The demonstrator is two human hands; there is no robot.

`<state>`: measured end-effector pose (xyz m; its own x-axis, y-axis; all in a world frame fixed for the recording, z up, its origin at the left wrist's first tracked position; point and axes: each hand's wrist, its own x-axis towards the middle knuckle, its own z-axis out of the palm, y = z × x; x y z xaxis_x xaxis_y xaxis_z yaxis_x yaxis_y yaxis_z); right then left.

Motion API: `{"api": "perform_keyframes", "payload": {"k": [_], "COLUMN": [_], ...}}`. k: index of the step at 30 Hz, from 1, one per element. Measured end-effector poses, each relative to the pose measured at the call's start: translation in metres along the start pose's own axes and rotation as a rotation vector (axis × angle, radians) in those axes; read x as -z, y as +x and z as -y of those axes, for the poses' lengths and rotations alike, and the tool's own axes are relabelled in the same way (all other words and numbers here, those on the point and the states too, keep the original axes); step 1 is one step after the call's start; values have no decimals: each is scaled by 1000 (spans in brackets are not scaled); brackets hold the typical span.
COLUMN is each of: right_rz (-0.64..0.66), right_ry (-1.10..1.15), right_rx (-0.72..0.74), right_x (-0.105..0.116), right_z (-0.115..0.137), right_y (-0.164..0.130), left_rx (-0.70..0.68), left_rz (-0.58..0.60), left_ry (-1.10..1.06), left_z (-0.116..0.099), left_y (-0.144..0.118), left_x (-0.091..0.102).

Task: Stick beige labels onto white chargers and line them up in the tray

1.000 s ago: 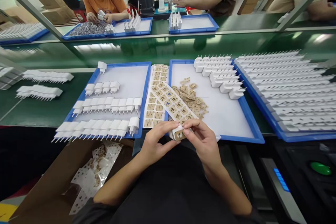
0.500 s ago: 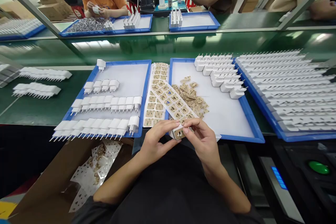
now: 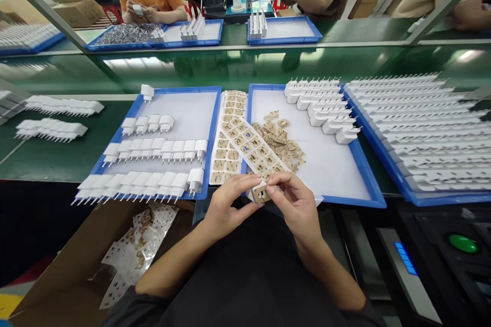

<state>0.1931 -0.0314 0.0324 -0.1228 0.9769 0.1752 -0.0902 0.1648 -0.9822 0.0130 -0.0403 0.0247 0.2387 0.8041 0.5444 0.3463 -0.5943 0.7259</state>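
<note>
Presently, the white charger (image 3: 251, 196) is held before the right tray's (image 3: 345, 201) near edge, its tan-stickered end turned near and slightly right; its long axis is largely hidden. The left hand (image 3: 228, 208) clamps it from the left, thumb below; the right hand's (image 3: 298, 206) fingers close on its right edge. Sticker sheet (image 3: 254, 148) markings are too small to read.

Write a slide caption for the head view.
Left hand holds a white plug; right hand touches the tan sticker on its end, near a blue-rimmed tray.
</note>
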Motion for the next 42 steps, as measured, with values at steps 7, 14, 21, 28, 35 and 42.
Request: {"api": "perform_keyframes", "payload": {"k": [7, 14, 21, 28, 35, 42], "right_rz": [-46, -77, -222, 71, -38, 164], "right_ry": [-185, -321, -374, 167, 274, 184], "right_rx": [111, 238, 250, -55, -63, -46], "right_x": [-4, -10, -6, -10, -21, -3], "right_z": [-3, 0, -2, -11, -17, -11], "right_y": [-2, -4, 4, 7, 4, 8], "left_rx": [11, -5, 28, 2, -128, 5], "left_rz": [-16, -31, -78, -125, -140, -126], "left_ry": [27, 50, 17, 31, 54, -144], "left_z": [-1, -1, 1, 4, 9, 12], "left_y": [1, 0, -6, -9, -7, -14], "left_x": [0, 1, -2, -8, -8, -6]}}
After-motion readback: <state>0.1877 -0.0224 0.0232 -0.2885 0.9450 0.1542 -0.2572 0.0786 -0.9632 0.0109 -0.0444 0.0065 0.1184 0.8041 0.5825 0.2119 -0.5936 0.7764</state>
